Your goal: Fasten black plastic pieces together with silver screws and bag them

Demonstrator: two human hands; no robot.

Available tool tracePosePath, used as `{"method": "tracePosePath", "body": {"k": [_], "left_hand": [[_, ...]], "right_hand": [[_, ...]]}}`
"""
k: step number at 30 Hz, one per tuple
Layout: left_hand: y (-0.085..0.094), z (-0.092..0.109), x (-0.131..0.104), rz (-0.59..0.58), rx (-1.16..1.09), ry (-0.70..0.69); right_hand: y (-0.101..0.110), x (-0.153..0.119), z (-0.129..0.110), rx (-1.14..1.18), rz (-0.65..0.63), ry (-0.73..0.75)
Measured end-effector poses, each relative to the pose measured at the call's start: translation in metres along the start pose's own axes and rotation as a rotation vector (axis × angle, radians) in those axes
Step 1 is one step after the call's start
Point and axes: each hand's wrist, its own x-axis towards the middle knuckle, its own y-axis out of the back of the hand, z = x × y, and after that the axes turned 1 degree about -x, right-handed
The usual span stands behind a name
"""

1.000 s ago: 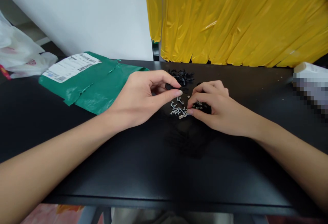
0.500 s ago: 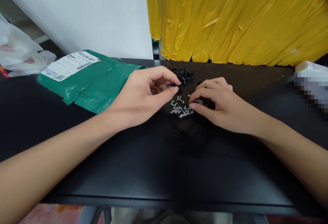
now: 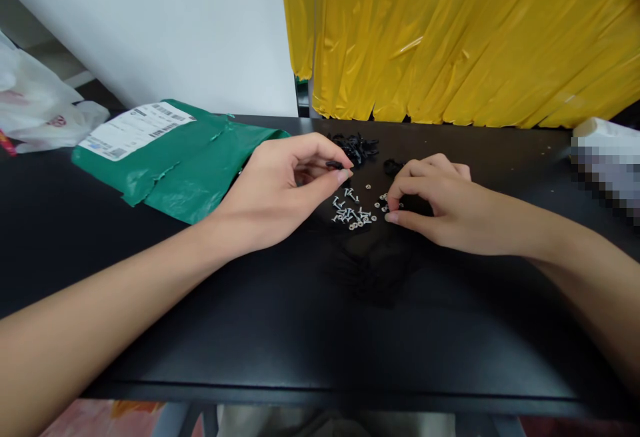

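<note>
My left hand [image 3: 285,190] hovers over the table with thumb and index finger pinched together. A small black piece [image 3: 334,165] shows between its fingers, its exact kind unclear. Below and right of those fingertips lies a loose pile of small silver screws [image 3: 350,214]. My right hand [image 3: 435,204] is curled low over some small metal nuts [image 3: 384,197], thumb and index tips nearly meeting among them. Whatever sits between those tips is too small to make out. Behind the screws is a heap of small black parts [image 3: 356,148]; another dark piece [image 3: 393,167] lies beside my right knuckles.
A torn green mailing bag [image 3: 200,164] with a white label lies left on the black table [image 3: 280,330]. A white plastic bag [image 3: 45,104] is at far left. Yellow plastic sheeting [image 3: 450,37] hangs behind, and a white object [image 3: 605,137], partly blurred, stands at right.
My right hand has shifted slightly right, from the edge of the screw pile to the nuts, uncovering several of them. My left hand has stayed nearly still, keeping its pinch.
</note>
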Motion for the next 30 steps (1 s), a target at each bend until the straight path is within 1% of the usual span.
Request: {"method": "tracePosePath", "body": {"k": [4,7,12,16,21,25,27,30], "left_hand": [[-0.001,0.001,-0.001,0.000,0.013,0.034],[-0.001,0.001,-0.001,0.005,0.003,0.030],[-0.001,0.001,-0.001,0.018,-0.012,0.024],[-0.001,0.002,-0.001,0.008,0.001,0.029],[-0.001,0.002,-0.001,0.012,-0.007,0.022],[-0.002,0.002,-0.001,0.024,-0.004,0.026],[-0.002,0.002,-0.001,0.021,0.002,0.025],[-0.003,0.002,-0.001,0.012,-0.001,0.014]], "right_hand": [[0.001,0.001,-0.003,0.014,-0.035,0.001],[0.004,0.000,-0.004,0.027,-0.046,-0.011],[0.010,-0.006,0.001,0.040,-0.084,0.054],[0.009,-0.007,0.004,0.031,-0.106,0.056],[0.007,-0.006,0.006,0.076,-0.113,0.074],[0.010,-0.005,0.006,0.142,-0.070,0.116],[0.011,-0.003,0.004,0.207,-0.015,0.129],[0.012,0.000,-0.002,0.346,0.086,0.101]]}}
